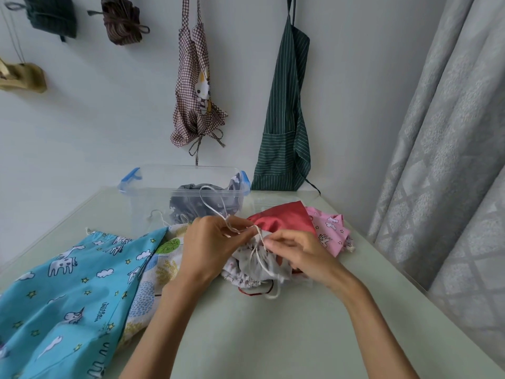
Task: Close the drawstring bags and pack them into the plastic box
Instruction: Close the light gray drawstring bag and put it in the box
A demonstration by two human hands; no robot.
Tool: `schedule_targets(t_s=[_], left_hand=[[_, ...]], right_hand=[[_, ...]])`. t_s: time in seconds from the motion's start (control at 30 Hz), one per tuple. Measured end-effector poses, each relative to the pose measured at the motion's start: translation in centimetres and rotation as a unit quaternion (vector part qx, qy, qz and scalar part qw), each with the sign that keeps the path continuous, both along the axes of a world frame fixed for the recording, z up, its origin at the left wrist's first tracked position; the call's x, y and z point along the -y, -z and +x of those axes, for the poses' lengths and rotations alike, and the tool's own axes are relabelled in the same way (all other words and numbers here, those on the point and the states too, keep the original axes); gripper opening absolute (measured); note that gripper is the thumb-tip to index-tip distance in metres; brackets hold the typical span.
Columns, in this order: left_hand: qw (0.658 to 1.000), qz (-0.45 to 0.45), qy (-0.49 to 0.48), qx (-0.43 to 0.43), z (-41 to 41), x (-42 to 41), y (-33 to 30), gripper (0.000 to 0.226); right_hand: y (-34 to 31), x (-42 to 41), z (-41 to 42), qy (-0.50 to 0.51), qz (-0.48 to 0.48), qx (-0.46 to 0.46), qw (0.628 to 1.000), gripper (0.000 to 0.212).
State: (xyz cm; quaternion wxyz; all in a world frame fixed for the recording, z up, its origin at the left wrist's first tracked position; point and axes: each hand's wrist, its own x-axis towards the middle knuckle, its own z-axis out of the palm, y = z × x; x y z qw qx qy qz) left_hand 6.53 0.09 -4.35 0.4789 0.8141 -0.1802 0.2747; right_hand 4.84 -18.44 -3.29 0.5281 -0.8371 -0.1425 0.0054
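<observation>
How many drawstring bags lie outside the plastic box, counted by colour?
Blue unicorn-print bag: 1
White tree-print bag: 1
Grey-white gathered bag, its cord held by both hands: 1
Red satin bag: 1
Pink print bag: 1
Total: 5

The person shows two bare forearms, uncovered from wrist to frame edge, with no sleeves in view. The left hand (209, 248) and right hand (299, 255) wear nothing; the fingers (276, 239) are slender, with short nails.

Clear glossy plastic box (153, 187); matt cloth bags (68, 283); smooth tbl (273, 337).
</observation>
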Motion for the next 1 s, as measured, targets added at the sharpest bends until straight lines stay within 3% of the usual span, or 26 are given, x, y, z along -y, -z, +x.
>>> schedule_targets(t_s=[0.17, 0.33, 0.43, 0.53, 0.67, 0.77, 0.87, 1.0], left_hand=[[1.000, 0.008, -0.002, 0.020, 0.1, 0.6, 0.2, 0.009], [0.998, -0.021, 0.059, 0.003, 0.4, 0.7, 0.4, 0.012], [0.999, -0.017, 0.051, 0.005, 0.5, 0.7, 0.5, 0.012], [0.999, -0.010, 0.037, -0.009, 0.6, 0.4, 0.5, 0.013], [0.999, 0.043, 0.002, -0.022, 0.4, 0.2, 0.0, 0.036], [0.995, 0.077, -0.058, -0.002, 0.5, 0.2, -0.4, 0.038], [0.996, -0.020, -0.074, -0.037, 0.8, 0.2, -0.3, 0.037], [0.953, -0.232, 0.032, -0.194, 0.9, 0.4, -0.6, 0.038]], right_hand=[[1.2, -0.7, 0.6, -0.002, 0.084, -0.042, 0.996, 0.026], [0.9, -1.0, 0.7, 0.090, 0.151, 0.008, 0.984, 0.018], [0.2, -0.4, 0.7, 0.018, 0.248, -0.068, 0.966, 0.028], [-0.3, 0.6, 0.5, -0.002, 0.324, -0.083, 0.943, 0.032], [-1.1, 1.3, 0.4, 0.020, 0.486, -0.078, 0.870, 0.031], [-1.2, 1.2, 0.2, 0.001, 0.592, -0.091, 0.801, 0.037], [-1.0, 1.3, 0.4, 0.002, 0.662, -0.080, 0.745, 0.040], [-0.4, 1.8, 0.9, 0.074, 0.635, -0.076, 0.765, 0.042]])
